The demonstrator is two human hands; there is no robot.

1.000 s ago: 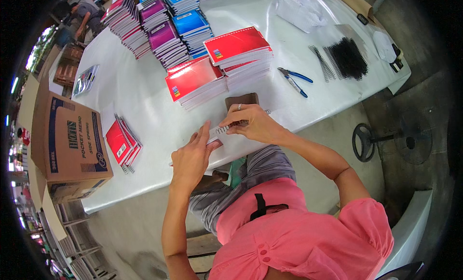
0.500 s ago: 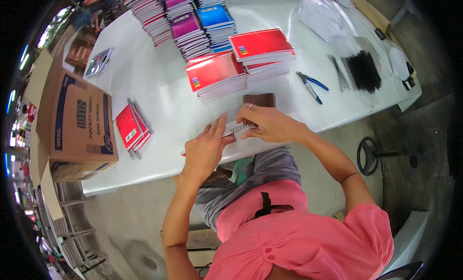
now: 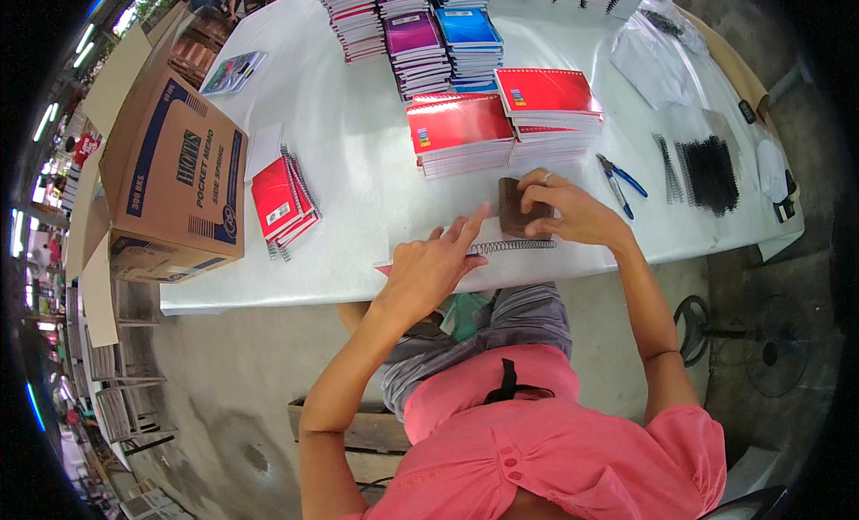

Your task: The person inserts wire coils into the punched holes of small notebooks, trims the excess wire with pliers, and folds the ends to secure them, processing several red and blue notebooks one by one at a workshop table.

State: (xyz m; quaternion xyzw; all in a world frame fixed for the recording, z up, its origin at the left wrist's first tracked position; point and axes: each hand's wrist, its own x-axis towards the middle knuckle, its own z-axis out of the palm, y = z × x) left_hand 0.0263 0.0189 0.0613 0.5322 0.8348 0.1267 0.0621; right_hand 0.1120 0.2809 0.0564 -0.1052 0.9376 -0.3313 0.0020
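A small notebook with pale pages (image 3: pixel 404 236) lies near the table's front edge, a bit of red cover showing at its left corner. My left hand (image 3: pixel 436 262) rests on it with the fingers stretched out. From beside those fingers a dark spiral wire coil (image 3: pixel 514 246) runs to the right along the notebook. My right hand (image 3: pixel 573 211) has its fingers bent around the right side of a brown block (image 3: pixel 512 207), just beyond the coil. The fingers partly hide the block.
Red notebooks in stacks (image 3: pixel 461 126) stand beyond my hands, with purple (image 3: pixel 414 37) and blue stacks (image 3: pixel 470 32) behind. Blue-handled pliers (image 3: pixel 620 184) and a pile of black coils (image 3: pixel 707 175) lie at right. Coiled red notebooks (image 3: pixel 282 202) and an open cardboard box (image 3: pixel 179 180) are left.
My right hand has left the coil and taken hold of the brown block, which has turned and come nearer the coil. My left hand stays on the notebook. The whole view has shifted.
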